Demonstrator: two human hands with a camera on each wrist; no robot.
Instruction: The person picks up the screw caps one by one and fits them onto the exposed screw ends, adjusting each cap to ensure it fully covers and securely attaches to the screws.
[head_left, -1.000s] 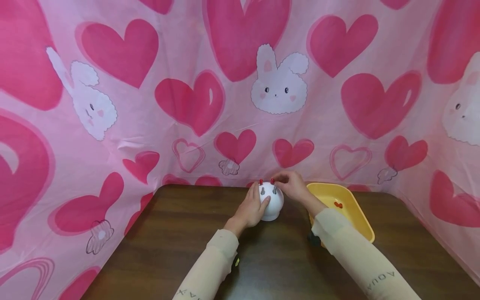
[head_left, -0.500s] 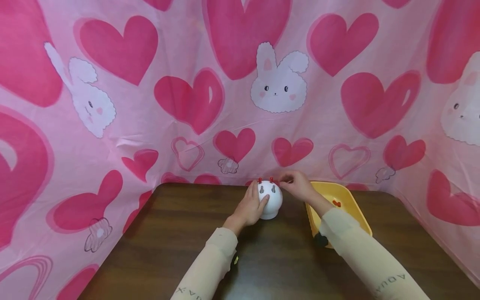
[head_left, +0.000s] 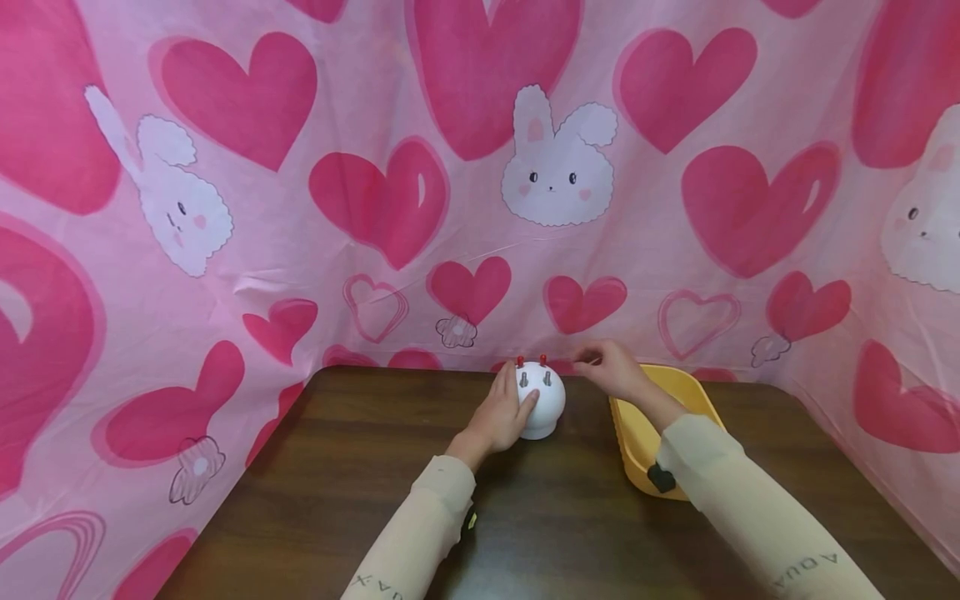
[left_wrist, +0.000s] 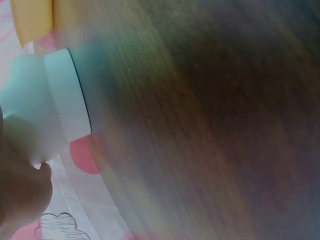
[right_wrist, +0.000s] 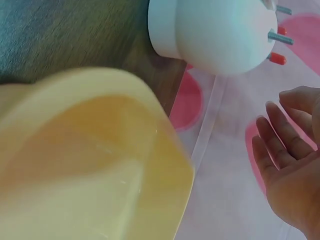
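A white, ball-shaped piece with a flat base (head_left: 542,408) stands on the table. Threaded metal bolts (head_left: 547,379) stick out of its top; the two rear ones carry red caps (head_left: 543,360), the two front ones are bare. My left hand (head_left: 498,412) holds the ball from its left side, thumb across the front. To the right of the ball, apart from it, my right hand (head_left: 611,368) hangs in the air. In the right wrist view, that hand (right_wrist: 292,155) has loosely bent fingers and nothing visible between them.
A yellow tray (head_left: 628,454) lies right of the ball, partly covered by the right forearm. The brown wooden table (head_left: 360,467) ends at the back against a pink cloth (head_left: 480,242) printed with hearts and rabbits.
My right hand has drawn away from the right red cap, moving right over the tray. The red pieces in the tray are now hidden behind the arm. The left hand keeps its hold.
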